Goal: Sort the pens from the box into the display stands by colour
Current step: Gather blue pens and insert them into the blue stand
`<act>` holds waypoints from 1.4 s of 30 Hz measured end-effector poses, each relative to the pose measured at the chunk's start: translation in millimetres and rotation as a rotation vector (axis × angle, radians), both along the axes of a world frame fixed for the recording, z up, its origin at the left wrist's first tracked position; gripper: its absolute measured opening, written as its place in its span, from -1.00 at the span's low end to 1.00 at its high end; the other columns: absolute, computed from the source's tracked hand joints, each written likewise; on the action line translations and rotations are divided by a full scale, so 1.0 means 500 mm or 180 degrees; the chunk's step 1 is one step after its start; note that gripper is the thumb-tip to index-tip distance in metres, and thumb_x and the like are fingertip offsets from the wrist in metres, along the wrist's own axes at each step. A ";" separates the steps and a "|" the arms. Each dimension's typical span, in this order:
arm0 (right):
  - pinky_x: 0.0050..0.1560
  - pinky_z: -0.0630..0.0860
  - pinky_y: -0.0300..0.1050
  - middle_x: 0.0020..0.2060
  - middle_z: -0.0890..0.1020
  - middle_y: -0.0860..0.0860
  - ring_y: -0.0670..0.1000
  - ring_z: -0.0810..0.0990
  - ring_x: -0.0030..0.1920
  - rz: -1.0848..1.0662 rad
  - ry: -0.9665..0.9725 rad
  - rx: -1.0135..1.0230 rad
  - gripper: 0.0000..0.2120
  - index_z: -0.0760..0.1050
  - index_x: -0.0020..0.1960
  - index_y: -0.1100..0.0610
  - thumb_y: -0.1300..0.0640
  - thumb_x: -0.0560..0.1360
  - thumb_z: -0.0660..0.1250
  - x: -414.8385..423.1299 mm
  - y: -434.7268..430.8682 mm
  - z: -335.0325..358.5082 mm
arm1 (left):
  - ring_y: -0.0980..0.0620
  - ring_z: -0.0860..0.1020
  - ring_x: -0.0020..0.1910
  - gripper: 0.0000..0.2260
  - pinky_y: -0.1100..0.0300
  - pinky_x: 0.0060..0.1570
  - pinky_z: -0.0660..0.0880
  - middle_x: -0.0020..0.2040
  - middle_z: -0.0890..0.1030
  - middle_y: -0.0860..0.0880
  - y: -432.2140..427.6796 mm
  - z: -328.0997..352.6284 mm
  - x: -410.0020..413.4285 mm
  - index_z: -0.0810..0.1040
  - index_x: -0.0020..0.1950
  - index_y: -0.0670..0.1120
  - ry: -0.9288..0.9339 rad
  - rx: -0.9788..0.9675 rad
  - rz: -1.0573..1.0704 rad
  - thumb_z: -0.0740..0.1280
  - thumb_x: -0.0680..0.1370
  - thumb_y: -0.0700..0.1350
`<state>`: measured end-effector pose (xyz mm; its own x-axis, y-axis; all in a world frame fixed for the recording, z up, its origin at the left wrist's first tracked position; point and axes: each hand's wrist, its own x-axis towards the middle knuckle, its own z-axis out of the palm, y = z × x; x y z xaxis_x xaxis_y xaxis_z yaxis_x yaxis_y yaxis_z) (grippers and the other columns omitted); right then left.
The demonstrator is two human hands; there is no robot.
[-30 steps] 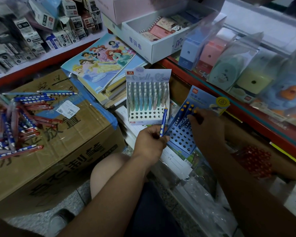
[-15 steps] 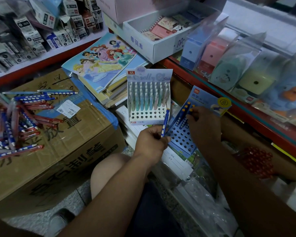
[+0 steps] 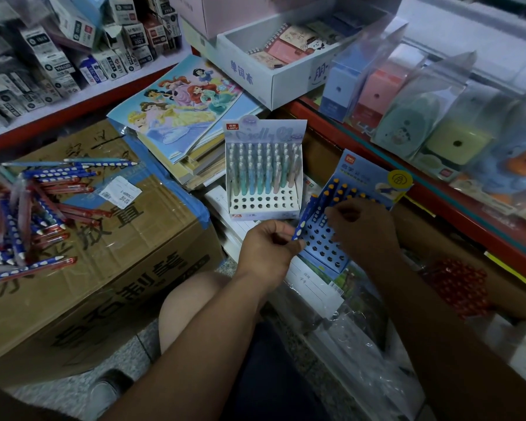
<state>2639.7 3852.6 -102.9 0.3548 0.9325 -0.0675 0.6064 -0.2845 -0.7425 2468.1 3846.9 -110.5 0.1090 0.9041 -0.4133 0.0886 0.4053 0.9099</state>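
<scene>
Two hands meet over the blue display stand (image 3: pixel 324 249); left hand (image 3: pixel 266 253) pinches a blue pen (image 3: pixel 303 221) at its left edge; right hand (image 3: pixel 363 235) curls onto the standing pens (image 3: pixel 331 194) in it; loose pens (image 3: pixel 28 208) lie on a cardboard box (image 3: pixel 119 268) well left of it; a white stand (image 3: pixel 264 208) sits just behind.

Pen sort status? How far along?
Early. Done: a few blue pens stand in the back rows of the blue display stand. In hand: the left hand pinches a blue pen at the stand's left edge; the right hand works among the standing pens, grip unclear. Left: most stand holes are empty, and a pile of blue and red pens lies on the cardboard box.
</scene>
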 end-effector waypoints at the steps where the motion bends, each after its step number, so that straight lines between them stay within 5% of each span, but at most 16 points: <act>1: -0.25 0.63 -0.03 -0.27 0.69 -0.01 -0.01 0.67 -0.30 0.0073 0.0536 0.0115 -0.88 0.62 -0.07 0.04 0.01 0.56 0.38 -0.007 -0.014 0.016 | 0.06 0.50 -0.33 -0.89 0.20 -0.24 0.45 -0.23 0.59 -0.09 -0.001 0.001 0.001 0.60 -0.13 -0.15 -0.0004 0.0036 -0.0045 0.50 0.46 -0.31; 3: -0.27 0.63 -0.05 -0.27 0.70 0.00 -0.04 0.69 -0.29 0.0251 0.1068 0.0244 -0.97 0.61 -0.05 0.00 0.06 0.54 0.41 -0.019 -0.036 0.039 | 0.04 0.54 -0.27 -0.90 0.14 -0.17 0.52 -0.18 0.61 -0.18 0.000 0.003 0.005 0.63 -0.10 -0.19 0.0019 0.0157 -0.0173 0.50 0.45 -0.31; 8: -0.18 0.64 -0.11 -0.32 0.69 -0.06 -0.07 0.69 -0.27 0.0337 0.1038 0.0476 -0.85 0.58 -0.15 -0.08 0.14 0.54 0.42 -0.010 -0.060 0.061 | -0.07 0.59 -0.13 -0.86 0.15 0.04 0.57 -0.10 0.60 -0.25 -0.007 0.020 0.017 0.64 -0.03 -0.18 0.0037 0.0414 -0.0514 0.49 0.45 -0.32; 13: -0.12 0.53 -0.30 -0.20 0.65 -0.18 -0.24 0.63 -0.18 -0.0233 0.0578 0.0565 -0.97 0.59 -0.04 -0.06 0.07 0.55 0.40 0.048 -0.055 0.058 | 0.25 0.54 -0.12 -0.71 0.43 -0.12 0.48 -0.02 0.59 0.01 0.007 0.039 0.011 0.55 0.12 -0.11 0.0455 0.0630 -0.0511 0.53 0.45 -0.24; 19: -0.20 0.40 -0.38 -0.19 0.57 -0.15 -0.26 0.53 -0.20 -0.0210 -0.0150 0.0441 -0.87 0.60 0.07 0.04 0.02 0.57 0.38 0.057 -0.041 0.022 | -0.01 0.50 0.14 -0.27 0.13 0.05 0.49 0.22 0.45 0.00 0.074 0.026 0.044 0.27 0.50 -0.06 0.1342 0.0430 -0.1238 0.56 0.42 -0.10; 26: -0.12 0.38 -0.26 0.03 0.68 0.06 -0.06 0.59 -0.09 -0.0150 -0.0593 0.0488 -0.72 0.62 0.16 0.15 -0.01 0.57 0.38 0.049 -0.020 0.004 | -0.02 0.57 0.17 -0.33 0.07 0.16 0.55 0.18 0.59 0.00 0.092 -0.054 0.058 0.38 0.38 -0.05 0.1431 0.0592 -0.1750 0.58 0.34 -0.19; 32: -0.12 0.46 -0.15 0.00 0.70 0.07 0.05 0.64 -0.09 -0.0016 -0.0997 0.0208 -0.67 0.59 0.24 0.13 -0.06 0.58 0.35 0.042 -0.007 -0.006 | 0.07 0.53 0.00 -0.44 0.34 -0.18 0.46 0.06 0.57 0.02 0.095 -0.084 0.057 0.41 0.34 -0.01 0.1314 0.0710 -0.1766 0.50 0.41 -0.28; 42: -0.16 0.56 -0.01 -0.12 0.69 0.06 0.13 0.64 -0.14 -0.0035 -0.1324 -0.0088 -0.70 0.58 0.09 0.11 -0.11 0.60 0.29 0.015 0.002 -0.036 | -0.03 0.61 0.06 -0.35 -0.04 0.06 0.60 0.10 0.62 0.04 0.097 -0.105 0.058 0.36 0.36 0.12 0.1582 0.0728 -0.1712 0.48 0.31 -0.11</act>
